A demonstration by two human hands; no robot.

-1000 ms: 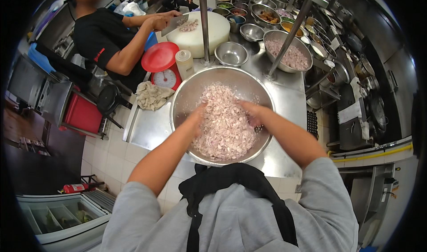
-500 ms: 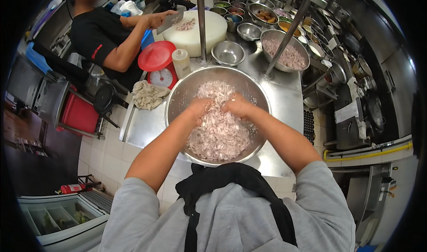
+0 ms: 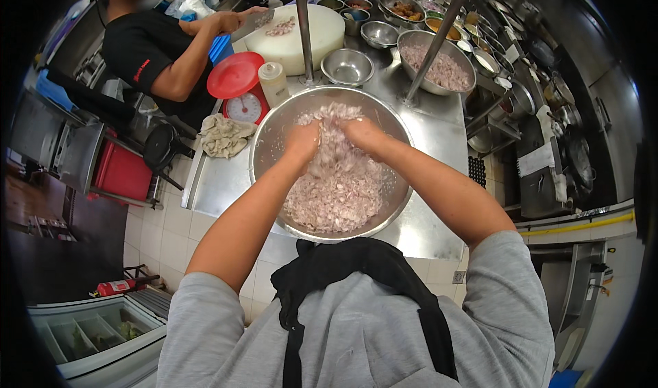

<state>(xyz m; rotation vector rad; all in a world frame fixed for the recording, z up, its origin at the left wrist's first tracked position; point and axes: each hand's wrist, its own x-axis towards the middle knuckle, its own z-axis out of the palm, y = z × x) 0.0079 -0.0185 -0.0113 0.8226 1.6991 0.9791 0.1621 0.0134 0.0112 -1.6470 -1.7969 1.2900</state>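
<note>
Slices (image 3: 334,199), thin and pinkish-white, are heaped in the large steel bowl (image 3: 269,148), mostly across its middle and near side. In the far half of the large steel bowl, the heap is entered by 2 bare hands: the left hand (image 3: 302,141) is sunk in from the left, the right hand (image 3: 364,138) from the right, with a blurred mass of slices between them. The fingers of each are largely buried, so whether they are spread, drawn together or clamped on slices cannot be made out.

Each slice is judged light, soft, rather slippery and easily bruised by squeezing; the heap as a whole is probably weighty. It seems best held from beneath, with cupped hands at its sides, rather than pinched on top.

Left of the large steel bowl, a crumpled cloth (image 3: 225,136) and a red scale (image 3: 243,107) are placed. Just beyond its far left rim, a squeeze bottle (image 3: 274,85) is stood; beyond its far rim, a small bowl (image 3: 347,67) is set.
</note>
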